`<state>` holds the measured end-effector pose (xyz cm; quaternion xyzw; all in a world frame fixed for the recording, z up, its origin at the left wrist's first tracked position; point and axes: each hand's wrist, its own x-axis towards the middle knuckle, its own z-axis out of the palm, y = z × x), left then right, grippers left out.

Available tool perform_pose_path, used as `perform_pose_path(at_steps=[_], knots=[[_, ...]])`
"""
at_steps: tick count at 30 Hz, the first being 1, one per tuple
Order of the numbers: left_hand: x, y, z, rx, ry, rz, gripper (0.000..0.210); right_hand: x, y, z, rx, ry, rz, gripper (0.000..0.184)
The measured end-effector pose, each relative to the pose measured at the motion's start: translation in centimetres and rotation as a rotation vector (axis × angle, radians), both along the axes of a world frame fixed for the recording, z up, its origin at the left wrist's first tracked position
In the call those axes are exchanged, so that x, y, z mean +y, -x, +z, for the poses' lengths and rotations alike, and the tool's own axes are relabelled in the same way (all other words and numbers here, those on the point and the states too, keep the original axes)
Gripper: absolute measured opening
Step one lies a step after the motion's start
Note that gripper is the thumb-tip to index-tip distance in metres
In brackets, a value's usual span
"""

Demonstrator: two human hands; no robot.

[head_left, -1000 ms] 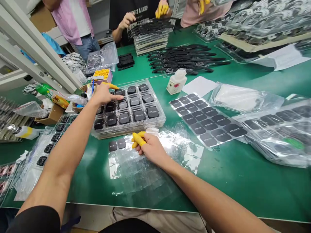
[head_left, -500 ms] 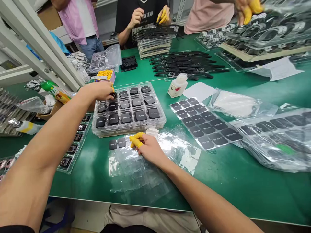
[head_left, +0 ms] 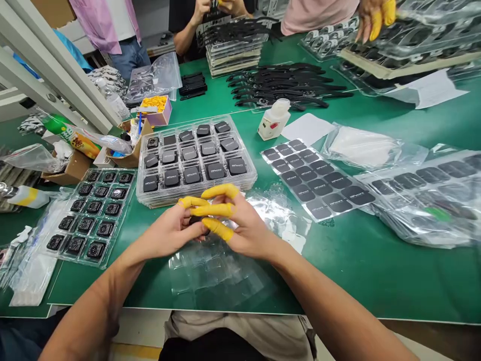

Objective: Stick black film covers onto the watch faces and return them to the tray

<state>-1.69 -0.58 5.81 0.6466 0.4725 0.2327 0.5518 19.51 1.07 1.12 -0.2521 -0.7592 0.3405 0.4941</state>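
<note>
Both hands meet above the clear plastic sheets in front of me. My left hand (head_left: 173, 228) pinches a small black watch case (head_left: 196, 219), with a yellow finger cot on one finger. My right hand (head_left: 240, 220), with yellow cots on several fingers, closes on the same watch case from the other side. Fingers cover most of the case. Just beyond them stands a stacked clear tray (head_left: 195, 193) of black square watch cases, most with a printed film on top. The clear sheets (head_left: 221, 281) lie beneath my hands.
At left lies a tray of watch cases (head_left: 86, 225), with small cardboard boxes (head_left: 71, 165) behind it. To the right are a sheet of black labels (head_left: 319, 183), a white bottle (head_left: 274, 119) and plastic bags (head_left: 424, 215). Co-workers stand across the table, near black straps (head_left: 281, 82).
My left hand has come back from the tray's far left corner with a watch case. My right hand has lifted from the clear sheet to meet it. The view has shifted slightly.
</note>
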Motion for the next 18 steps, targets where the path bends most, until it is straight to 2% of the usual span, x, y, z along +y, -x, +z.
perform_pose_path(at_steps=[2,4,6,8,10,12,14,16,18], knots=[[-0.1,0.3,-1.9,-0.167,0.187,-0.029,0.040,0.2,-0.1,-0.2,-0.088,-0.010,0.090,0.018],[0.6,1.0,-2.8,-0.198,0.247,-0.037,0.043,0.2,-0.1,-0.5,-0.148,-0.008,0.107,0.018],[1.2,1.6,-3.0,-0.125,0.244,-0.092,0.040,0.2,-0.2,-0.8,-0.205,-0.022,0.095,0.021],[1.4,2.0,-2.7,-0.001,0.176,-0.169,0.034,0.1,-0.1,-1.1,-0.285,-0.043,0.097,0.022],[1.3,2.3,-2.5,0.081,0.113,-0.219,0.037,-0.1,0.2,-1.2,-0.340,-0.064,0.109,0.020],[1.2,2.2,-2.6,0.068,0.119,-0.216,0.046,-0.2,0.6,-1.2,-0.283,-0.071,0.109,0.015],[1.0,2.0,-2.8,0.006,0.159,-0.171,0.050,-0.2,0.6,-0.7,-0.146,0.005,0.067,0.009],[0.9,1.8,-2.9,-0.004,0.217,-0.098,0.047,-0.4,0.0,0.0,-0.082,0.191,0.003,0.009],[0.7,1.6,-2.7,0.125,0.211,-0.011,0.045,-0.8,-0.9,0.7,-0.228,0.371,-0.038,0.016]])
